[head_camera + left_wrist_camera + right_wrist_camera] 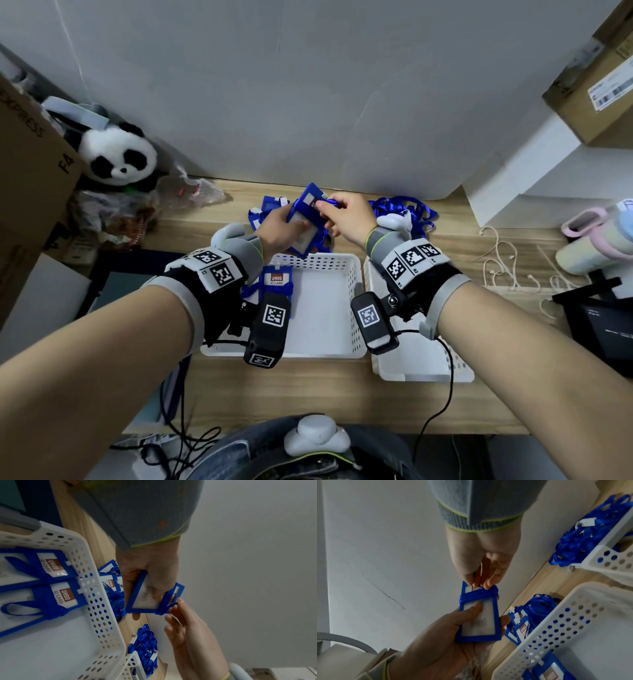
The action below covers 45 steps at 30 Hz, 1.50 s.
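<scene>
Blue card holder (303, 224): held in the air over the far strip of the counter (308, 394), just beyond the left basket's far rim.
Lanyard (477, 595): blue ribbon wound several turns across the card holder's upper part.
Left hand (279, 231): clamped on the card holder's lower half, thumb flat on the clear window, fingers behind.
Right hand (347, 216): thumb and fingertips pinch the lanyard at the card holder's top edge.
Room: wall (308, 102) close behind; pile of holders (262, 210) underneath; loose lanyards (406, 209) to the right.
Left basket (320, 261): white, perforated; two wrapped holders (51, 568) lie side by side at its far left corner.
Right basket (423, 375): just beside the first, mostly hidden by the wrist.
Count: two baskets, one card holder in hand; the pile is too tangled to count.
</scene>
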Motion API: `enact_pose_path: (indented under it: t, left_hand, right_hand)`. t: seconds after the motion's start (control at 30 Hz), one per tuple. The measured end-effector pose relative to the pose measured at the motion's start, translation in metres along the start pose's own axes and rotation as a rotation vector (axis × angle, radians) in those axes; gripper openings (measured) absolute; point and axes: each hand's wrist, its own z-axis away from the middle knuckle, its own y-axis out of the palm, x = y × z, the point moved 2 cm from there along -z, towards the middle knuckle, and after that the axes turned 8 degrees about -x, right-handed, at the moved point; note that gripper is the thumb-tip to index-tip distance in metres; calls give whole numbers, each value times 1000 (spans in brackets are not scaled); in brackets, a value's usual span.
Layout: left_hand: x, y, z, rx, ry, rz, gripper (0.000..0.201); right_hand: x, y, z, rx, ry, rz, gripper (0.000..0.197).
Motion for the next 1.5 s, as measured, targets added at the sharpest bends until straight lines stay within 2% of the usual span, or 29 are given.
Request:
enact_pose_path:
  t: [0.07,0.17,0.33,0.43,0.57,0.63,0.73,0.8,0.9,1.0,1.13,1.23,1.37,1.43,1.5]
  left_hand:
    - [-1,3,2,1,25,5,34]
    - [-1,4,3,-19,43,-8,35]
    - [-3,6,2,-27,23,-2,32]
    - [-4,7,0,-32,-6,57,25]
    - [-3,1,-4,-9,-62,164,12]
    - [-4,-1,-3,35,-74,197,18]
    - [-8,2,1,141,-74,170,19]
    - [-9,2,3,169,-86,160,19]
    - [-6,-3,-1,114,-71,77,15]
    - [-5,-4,-2,126,-54,2,20]
    - [-2,-3,-3,144,-59,14,21]
    - [2,-6,-5,136,-101,83,18]
    - [8,-12,-7,153,-161,170,16]
    - [11,-14,-8,166,-185,193,17]
    - [14,-15,-7,166,-205,224,20]
  right_hand:
    - [1,5,1,7,20,-39,8]
    - [1,7,3,-38,23,-63,22]
    - [1,7,6,-184,-21,-60,5]
    - [7,7,8,-206,-129,104,11]
    - [13,10,14,-42,-325,395,30]
    - [12,9,12,5,-386,497,30]
    - [12,6,10,1,-425,632,27]
    - [14,5,11,-34,-419,598,25]
    - [14,5,13,-77,-343,386,20]
    - [9,9,13,-12,-210,234,13]
    - [7,9,12,114,-122,236,12]
    - [7,8,15,161,-186,301,11]
    - [1,5,25,188,-272,238,50]
    - [1,5,26,181,-332,232,44]
    - [-1,9,25,203,-365,292,22]
